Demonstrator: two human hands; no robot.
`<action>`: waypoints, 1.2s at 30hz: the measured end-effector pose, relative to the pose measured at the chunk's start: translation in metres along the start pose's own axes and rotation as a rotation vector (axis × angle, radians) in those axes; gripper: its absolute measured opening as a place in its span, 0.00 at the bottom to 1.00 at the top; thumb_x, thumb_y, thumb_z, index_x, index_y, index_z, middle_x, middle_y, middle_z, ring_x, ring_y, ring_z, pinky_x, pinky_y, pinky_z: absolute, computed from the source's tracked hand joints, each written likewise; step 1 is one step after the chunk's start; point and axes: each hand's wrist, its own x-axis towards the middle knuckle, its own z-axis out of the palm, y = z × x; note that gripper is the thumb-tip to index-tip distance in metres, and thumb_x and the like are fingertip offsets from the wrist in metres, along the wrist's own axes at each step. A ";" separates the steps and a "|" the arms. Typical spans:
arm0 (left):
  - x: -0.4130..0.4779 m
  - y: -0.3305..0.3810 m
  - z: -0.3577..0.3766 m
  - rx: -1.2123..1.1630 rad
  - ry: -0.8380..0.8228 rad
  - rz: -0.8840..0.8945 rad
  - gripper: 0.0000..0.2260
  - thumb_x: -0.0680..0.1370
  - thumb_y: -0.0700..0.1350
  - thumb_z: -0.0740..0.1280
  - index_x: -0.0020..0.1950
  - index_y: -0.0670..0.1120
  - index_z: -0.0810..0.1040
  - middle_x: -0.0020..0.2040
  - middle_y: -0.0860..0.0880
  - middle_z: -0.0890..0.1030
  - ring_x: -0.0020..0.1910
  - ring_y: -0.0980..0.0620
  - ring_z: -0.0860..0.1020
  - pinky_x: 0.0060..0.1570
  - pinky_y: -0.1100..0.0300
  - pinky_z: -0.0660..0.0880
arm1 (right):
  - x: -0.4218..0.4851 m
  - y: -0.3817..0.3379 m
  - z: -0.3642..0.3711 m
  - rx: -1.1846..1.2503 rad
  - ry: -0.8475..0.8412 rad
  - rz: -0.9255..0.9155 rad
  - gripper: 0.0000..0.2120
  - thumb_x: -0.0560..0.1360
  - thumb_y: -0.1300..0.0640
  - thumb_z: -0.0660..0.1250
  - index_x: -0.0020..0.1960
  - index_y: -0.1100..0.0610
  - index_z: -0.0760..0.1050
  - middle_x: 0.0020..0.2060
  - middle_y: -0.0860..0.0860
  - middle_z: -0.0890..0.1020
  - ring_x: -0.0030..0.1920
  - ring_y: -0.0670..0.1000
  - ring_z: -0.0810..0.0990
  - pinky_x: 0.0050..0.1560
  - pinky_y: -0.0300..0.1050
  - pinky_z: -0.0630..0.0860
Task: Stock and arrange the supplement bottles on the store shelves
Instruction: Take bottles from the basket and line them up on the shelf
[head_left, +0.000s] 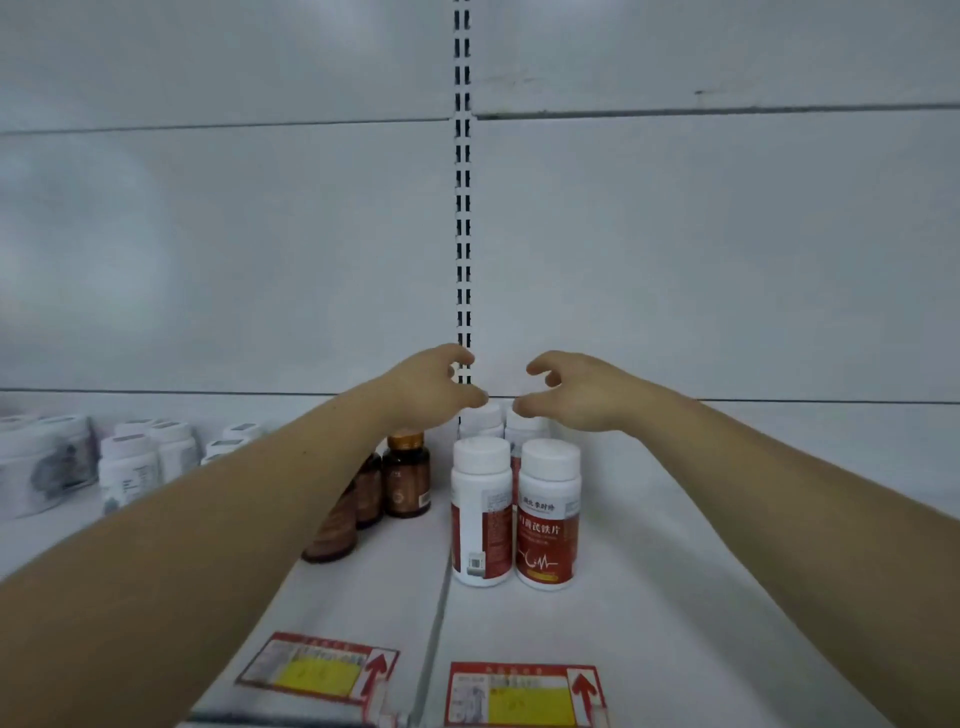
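Two white bottles with red labels stand side by side on the white shelf (675, 597), the left one (480, 514) and the right one (548, 517). Behind them stand two more white-capped bottles (485, 421), mostly hidden. My left hand (431, 387) and my right hand (566, 389) hover just above the rear pair, fingers loosely curved, holding nothing. A row of amber bottles with gold caps (406, 475) runs under my left forearm.
White jars and small white bottles (130, 467) stand at the far left of the shelf. Two red and yellow price tags (522, 693) sit on the front edge. A slotted upright (462, 208) runs up the back panel.
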 end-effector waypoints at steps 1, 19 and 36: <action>0.007 -0.001 0.003 0.072 -0.038 -0.004 0.26 0.76 0.50 0.68 0.73 0.51 0.63 0.71 0.46 0.67 0.64 0.48 0.70 0.54 0.60 0.66 | 0.006 0.002 0.002 -0.055 -0.019 0.006 0.31 0.73 0.44 0.69 0.72 0.51 0.64 0.69 0.52 0.70 0.65 0.52 0.71 0.54 0.41 0.65; 0.033 -0.017 0.025 0.068 -0.039 0.030 0.18 0.72 0.45 0.73 0.61 0.50 0.75 0.54 0.47 0.74 0.46 0.50 0.74 0.44 0.61 0.70 | 0.031 0.024 0.016 -0.062 0.111 -0.068 0.18 0.74 0.49 0.69 0.61 0.54 0.73 0.57 0.52 0.76 0.50 0.50 0.73 0.49 0.41 0.68; -0.095 0.043 -0.013 -1.355 0.263 0.043 0.16 0.81 0.52 0.56 0.57 0.41 0.75 0.47 0.39 0.82 0.44 0.45 0.82 0.49 0.45 0.80 | -0.082 -0.048 -0.018 1.255 0.430 -0.188 0.10 0.81 0.52 0.55 0.54 0.48 0.75 0.44 0.58 0.81 0.41 0.57 0.82 0.42 0.54 0.80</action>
